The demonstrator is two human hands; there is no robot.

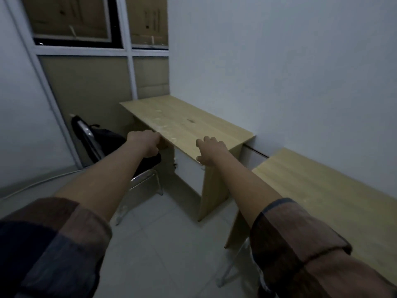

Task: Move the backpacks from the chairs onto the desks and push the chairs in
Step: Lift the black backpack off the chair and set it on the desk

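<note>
A black backpack [108, 136] lies on the seat of a chrome-framed chair [148, 176] that stands left of the far wooden desk [187, 123]. My left hand [146, 145] hovers above the chair seat, just in front of the desk's front edge, knuckles up and fingers bent loosely downward; I see nothing in it. My right hand [211, 150] hangs over the desk's near corner with relaxed fingers, its thumb by the edge. A second wooden desk [322, 190] stands nearer on the right.
White metal legs of another chair [233, 269] show under the near desk. A white wall runs behind both desks, and a partition with cardboard-covered windows [86, 24] stands at the far left. The floor is tiled.
</note>
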